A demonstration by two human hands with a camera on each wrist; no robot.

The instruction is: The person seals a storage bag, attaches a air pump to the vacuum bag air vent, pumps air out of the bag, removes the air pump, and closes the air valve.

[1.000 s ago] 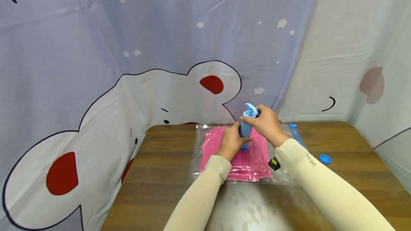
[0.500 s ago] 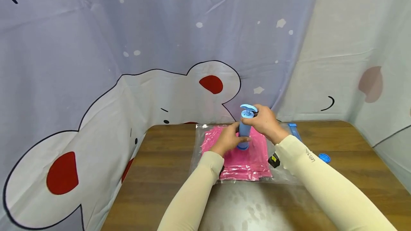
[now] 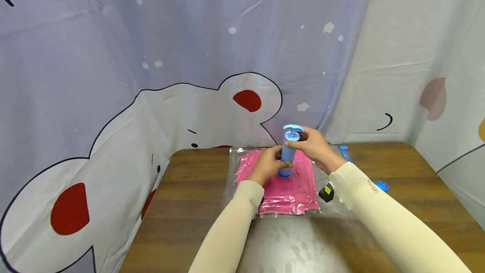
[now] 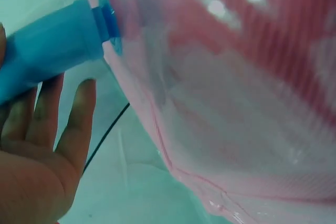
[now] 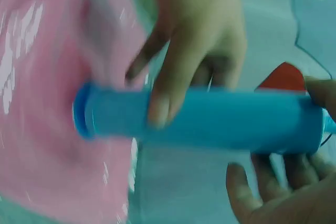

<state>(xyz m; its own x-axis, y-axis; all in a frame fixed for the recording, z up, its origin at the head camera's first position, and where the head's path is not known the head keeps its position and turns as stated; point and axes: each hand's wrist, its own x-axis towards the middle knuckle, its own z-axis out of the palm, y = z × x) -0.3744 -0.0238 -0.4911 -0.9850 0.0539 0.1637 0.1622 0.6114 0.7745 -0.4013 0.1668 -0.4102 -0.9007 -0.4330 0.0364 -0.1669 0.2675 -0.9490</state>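
A blue hand pump (image 3: 288, 155) with a light-blue T-shaped handle stands almost upright on a clear plastic bag (image 3: 233, 184) that holds folded pink cloth (image 3: 278, 195). In the head view my left hand (image 3: 270, 164) holds the lower part of the barrel from the left. Near the top, just under the handle, my right hand (image 3: 314, 145) grips it from the right. The right wrist view shows the left thumb lying across the pump (image 5: 220, 124). In the left wrist view the pump's narrow blue end (image 4: 107, 24) meets the bag.
On the brown wooden table (image 3: 182, 205), a round blue cap (image 3: 382, 186) lies to the right of the bag. A long blue strip (image 3: 345, 153) lies at the back right, partly behind the right arm. A patterned curtain (image 3: 189, 45) hangs behind the table.
The pump's handle has turned from pointing toward me to lying crosswise, and the barrel stands more upright. My left hand has shifted slightly left. Both hands stay on the pump.
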